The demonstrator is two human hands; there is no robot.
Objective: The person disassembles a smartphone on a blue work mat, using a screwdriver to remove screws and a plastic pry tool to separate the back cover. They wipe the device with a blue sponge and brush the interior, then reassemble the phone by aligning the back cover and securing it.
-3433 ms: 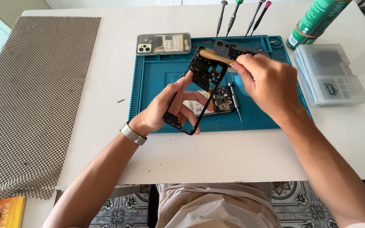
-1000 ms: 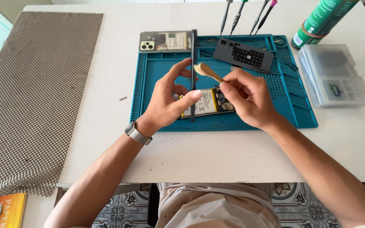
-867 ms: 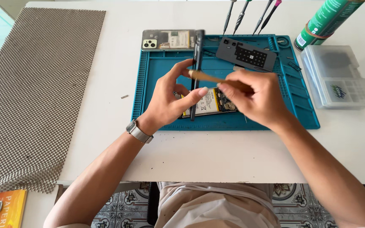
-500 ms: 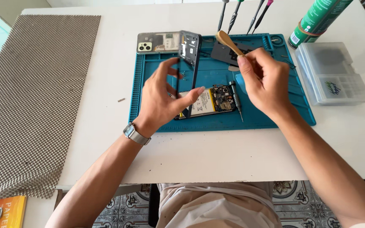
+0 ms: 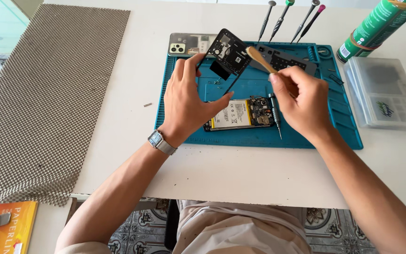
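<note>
My left hand [image 5: 188, 99] holds a black phone frame [image 5: 226, 56] up over the blue work mat [image 5: 306, 136], tilted on edge. My right hand [image 5: 301, 101] grips a wooden-handled tool [image 5: 260, 58] whose rounded end points at the frame's upper right. Below both hands an opened phone body [image 5: 241, 114] with a white battery lies flat on the mat. A thin screwdriver [image 5: 275, 115] lies just right of it.
A phone back cover [image 5: 184, 44] lies at the mat's far left edge, and a dark parts holder [image 5: 285, 56] sits at its far side. Several screwdrivers [image 5: 287, 19] lie beyond. A green can [image 5: 377, 26] and a clear plastic box [image 5: 384, 91] stand right. Grey mesh matting [image 5: 48, 94] covers the left.
The left hand has lifted and turned the black frame from edge-on to facing me. The right hand has swung the wooden tool up beside the frame's top.
</note>
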